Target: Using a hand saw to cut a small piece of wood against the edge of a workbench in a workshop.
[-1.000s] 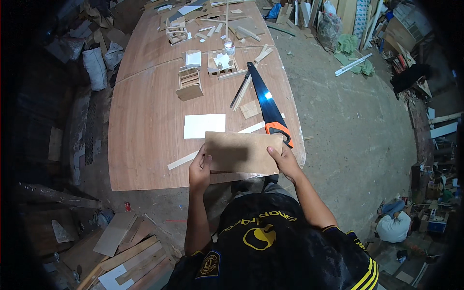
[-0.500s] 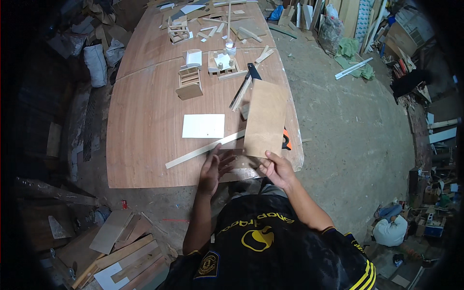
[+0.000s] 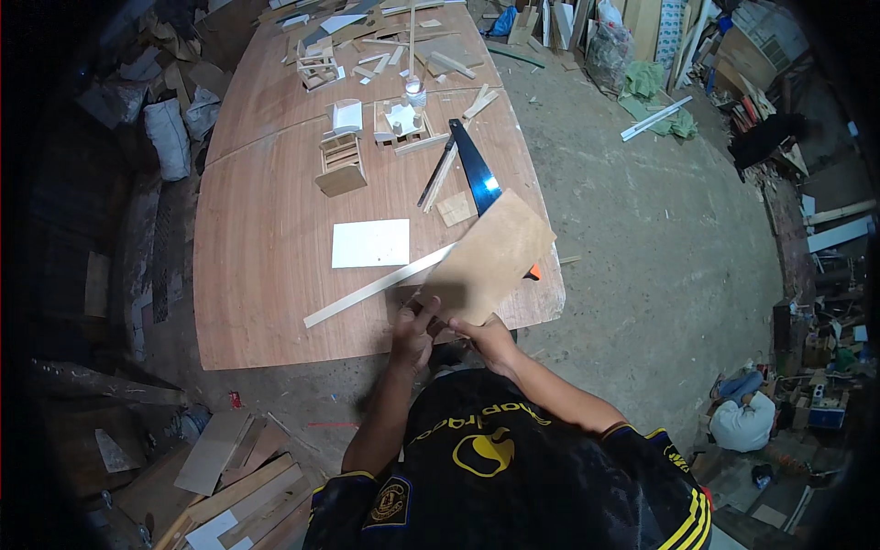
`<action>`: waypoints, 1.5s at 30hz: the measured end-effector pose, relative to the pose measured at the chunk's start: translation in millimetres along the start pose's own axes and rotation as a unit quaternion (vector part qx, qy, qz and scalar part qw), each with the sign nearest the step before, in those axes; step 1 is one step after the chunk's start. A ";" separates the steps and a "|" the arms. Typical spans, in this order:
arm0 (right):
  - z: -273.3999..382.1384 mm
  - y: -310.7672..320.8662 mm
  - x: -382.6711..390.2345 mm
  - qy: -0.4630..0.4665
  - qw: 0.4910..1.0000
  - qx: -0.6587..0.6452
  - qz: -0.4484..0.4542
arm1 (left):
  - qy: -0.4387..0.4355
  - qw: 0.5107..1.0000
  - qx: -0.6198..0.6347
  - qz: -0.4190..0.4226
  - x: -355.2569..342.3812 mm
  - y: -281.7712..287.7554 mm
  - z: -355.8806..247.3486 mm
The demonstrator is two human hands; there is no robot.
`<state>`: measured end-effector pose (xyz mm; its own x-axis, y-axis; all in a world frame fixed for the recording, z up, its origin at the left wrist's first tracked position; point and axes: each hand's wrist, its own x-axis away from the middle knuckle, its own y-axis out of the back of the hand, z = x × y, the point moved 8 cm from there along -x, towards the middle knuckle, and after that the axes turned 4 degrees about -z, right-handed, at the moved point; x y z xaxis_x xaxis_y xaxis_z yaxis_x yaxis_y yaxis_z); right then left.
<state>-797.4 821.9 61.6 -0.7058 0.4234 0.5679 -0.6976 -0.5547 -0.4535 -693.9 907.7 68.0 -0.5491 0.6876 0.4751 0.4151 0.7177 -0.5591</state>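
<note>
A thin rectangular tan board (image 3: 490, 257) is held at its near end by my left hand (image 3: 415, 325) and my right hand (image 3: 481, 335), tilted diagonally above the near right part of the table. Behind it lies a hand saw (image 3: 472, 160) with a dark blade, its orange handle mostly hidden by the board. A pale wooden strip (image 3: 357, 298) lies diagonally left of my hands. A white rectangular sheet (image 3: 370, 243) rests farther back, and a small square wood piece (image 3: 456, 208) sits beside the saw.
The wooden table (image 3: 247, 275) carries small wooden constructions (image 3: 341, 165), a clear container (image 3: 414, 90) and offcuts (image 3: 449, 62) farther back. Scrap boards (image 3: 215, 458) lie at lower left. Sheets and bags (image 3: 610, 55) stand at upper right; a white sack (image 3: 165, 137) is at left.
The board went from horizontal to upright in my right hand, with my left hand briefly off it; now it is slanted, and my left hand grips it again beside my right.
</note>
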 end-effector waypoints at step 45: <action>303.4 310.0 30.3 0.431 0.734 0.425 -0.308 | -0.136 0.939 -0.174 -0.266 -120.8 -33.4 61.7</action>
<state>-997.7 445.4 146.6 -0.3606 0.8740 -0.3258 -0.8469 -0.1604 0.5070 -686.2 793.9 -12.6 -0.8905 0.2031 0.4071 0.2160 0.9763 -0.0146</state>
